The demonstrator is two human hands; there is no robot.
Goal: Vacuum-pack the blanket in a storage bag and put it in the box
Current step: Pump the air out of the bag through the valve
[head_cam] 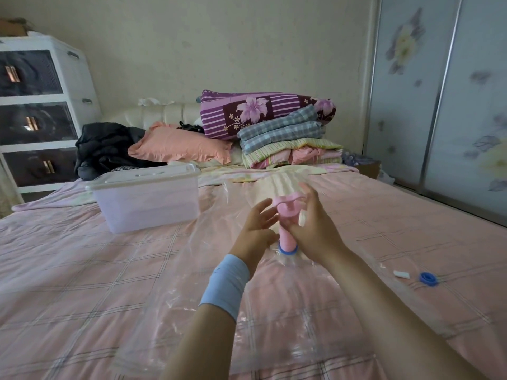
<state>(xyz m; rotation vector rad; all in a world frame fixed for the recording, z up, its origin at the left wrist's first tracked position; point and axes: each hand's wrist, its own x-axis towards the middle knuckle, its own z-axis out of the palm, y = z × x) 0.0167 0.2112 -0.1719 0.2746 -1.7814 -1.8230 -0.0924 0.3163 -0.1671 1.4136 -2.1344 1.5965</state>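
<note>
Head view.

A: Why does the pink pump (287,223) stand upright in the middle of the bed (82,256)?

B: Its foot sits on the blue valve (288,250) of the storage bag (247,311), which lies flat along the bed from the near edge toward the pillows. I judge that standing on the valve lets it draw the air out.

A: And the hands?

B: The left hand (256,227), above a light blue wristband (226,286), is released. Its fingers are spread just beside the barrel and grasp nothing. The right hand (311,223) lies against the barrel's other side, fingers reaching up past the handle. I cannot tell whether its thumb wraps the pump, because the hand itself covers that.

A: Where is the blanket?

B: The blanket (274,185), pale yellow, shows beyond the pump, toward the bag's far end. The clear film is hard to trace there, so I cannot say that it lies wholly inside.

A: The box?

B: The box (145,204), clear with its white lid on, sits toward the bed's left edge, just beside the bag. Whether they touch is unclear. A blue cap (428,278) and a small white clip (401,274) lie near the right edge, probably set aside from valve and seal.

A: Anything cut off?

B: The bag's near end runs out of the bottom of the frame, and no seal strip can be seen.
</note>
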